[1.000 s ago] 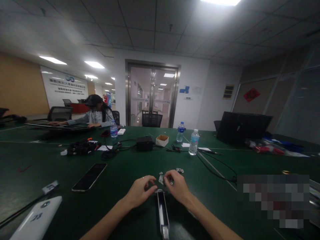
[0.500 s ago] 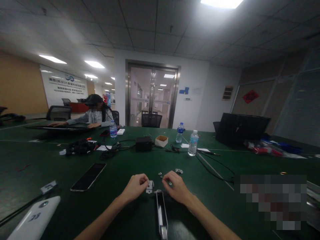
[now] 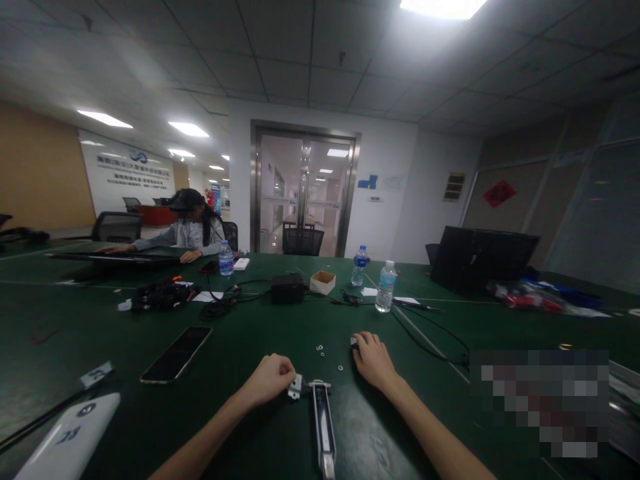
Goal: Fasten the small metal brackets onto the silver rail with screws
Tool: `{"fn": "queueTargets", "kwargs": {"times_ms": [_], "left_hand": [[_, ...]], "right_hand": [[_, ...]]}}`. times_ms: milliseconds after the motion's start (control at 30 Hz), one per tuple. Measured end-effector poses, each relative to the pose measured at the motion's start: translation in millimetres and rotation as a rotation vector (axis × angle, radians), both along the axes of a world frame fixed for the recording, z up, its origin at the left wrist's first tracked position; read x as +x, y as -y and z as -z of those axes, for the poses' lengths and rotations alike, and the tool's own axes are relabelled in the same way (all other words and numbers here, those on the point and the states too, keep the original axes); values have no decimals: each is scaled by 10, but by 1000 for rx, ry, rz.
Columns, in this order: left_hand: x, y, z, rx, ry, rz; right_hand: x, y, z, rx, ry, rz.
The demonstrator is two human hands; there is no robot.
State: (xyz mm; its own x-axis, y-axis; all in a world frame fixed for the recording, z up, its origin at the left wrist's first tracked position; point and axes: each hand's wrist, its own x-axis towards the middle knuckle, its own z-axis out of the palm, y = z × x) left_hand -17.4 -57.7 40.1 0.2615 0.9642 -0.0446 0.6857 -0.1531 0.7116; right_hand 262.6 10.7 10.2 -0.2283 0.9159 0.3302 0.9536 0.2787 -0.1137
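Between the thumb and fingers of my left hand (image 3: 273, 377) is a small silvery metal bracket (image 3: 295, 385) with holes, tilted at the fingertips. My right hand (image 3: 374, 360) lies farther right, its fingers curled over a second small metal bracket (image 3: 354, 343) on the table, mostly hidden by them. A long, narrow metal frame (image 3: 323, 420) with a crosspiece at its far end lies between my forearms, touched by neither hand. Small nuts or washers, among them a ring-shaped one (image 3: 341, 368), are scattered between my hands.
A phone (image 3: 177, 355) and a white device (image 3: 75, 433) lie at left. Beyond my hands stand a black box (image 3: 287, 288), an open small carton (image 3: 323, 283) and water bottles (image 3: 385, 287). Cables (image 3: 425, 337) run at right. A person (image 3: 193, 227) sits across the table (image 3: 250, 320).
My right hand has moved right and away from me, onto the second bracket. The bracket at my left hand has turned and shifted slightly left.
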Motion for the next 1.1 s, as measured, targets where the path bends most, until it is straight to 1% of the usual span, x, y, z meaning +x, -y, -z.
{"fn": "queueTargets", "kwargs": {"times_ms": [167,433,533,700,767,867,967,1100], "left_hand": [[13,24,-42,-46,-2,-5],[16,45,-42,-73,-16,29],[27,75,-37,-40,-55,70],[56,108,-18,52,-196,156],[68,119,-17,89,-255,177],[82,134,-11,154,-306,194],[92,140,10,204,-320,210],[111,145,30,232,-315,226]], "right_hand": [[20,-38,0,-96,62,50],[20,-38,-54,-112,27,12],[19,-32,-82,-140,-18,-8],[-24,38,-177,-236,-110,-26],[-43,85,-225,-291,-156,-56],[-63,159,-285,-364,-213,-151],[-95,228,-327,-415,-262,-258],[-172,310,-364,-494,-313,-374]]}}
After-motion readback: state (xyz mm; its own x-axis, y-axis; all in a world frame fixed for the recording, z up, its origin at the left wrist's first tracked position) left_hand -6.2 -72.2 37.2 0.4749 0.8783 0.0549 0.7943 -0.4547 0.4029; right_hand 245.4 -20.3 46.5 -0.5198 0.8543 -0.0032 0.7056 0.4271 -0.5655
